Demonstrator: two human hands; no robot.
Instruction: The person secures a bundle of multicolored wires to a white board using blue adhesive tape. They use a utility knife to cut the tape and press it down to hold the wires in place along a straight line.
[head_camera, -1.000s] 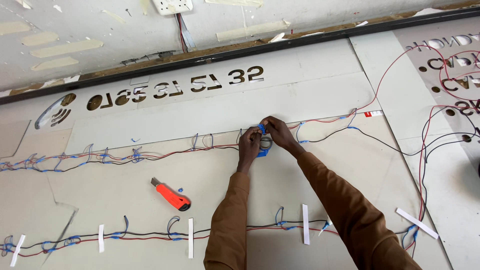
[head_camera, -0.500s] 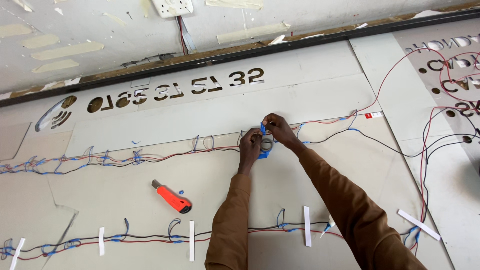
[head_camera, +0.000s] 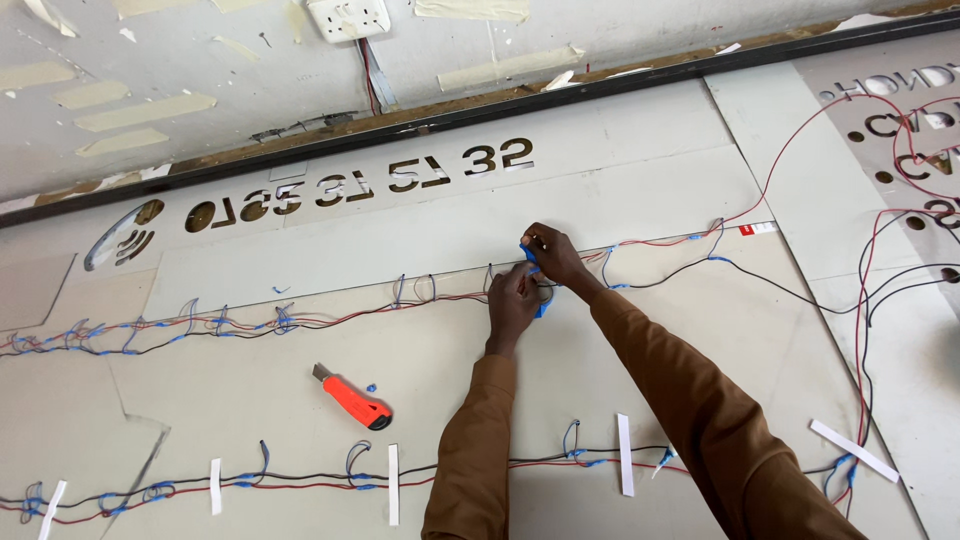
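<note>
Your left hand (head_camera: 512, 300) and right hand (head_camera: 553, 258) meet over the thin red and black wire run (head_camera: 330, 318), both pinching a strip of glossy blue tape (head_camera: 531, 262) wrapped at a joint. The wires lie on a flat, matte white panel surface (head_camera: 640, 190). An orange utility knife (head_camera: 355, 397) rests nearby.

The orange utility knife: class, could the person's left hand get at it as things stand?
Probably yes. The utility knife lies in the open on the panel, just left of the left hand; nothing sits between them, though that hand is busy at the wires.
</note>
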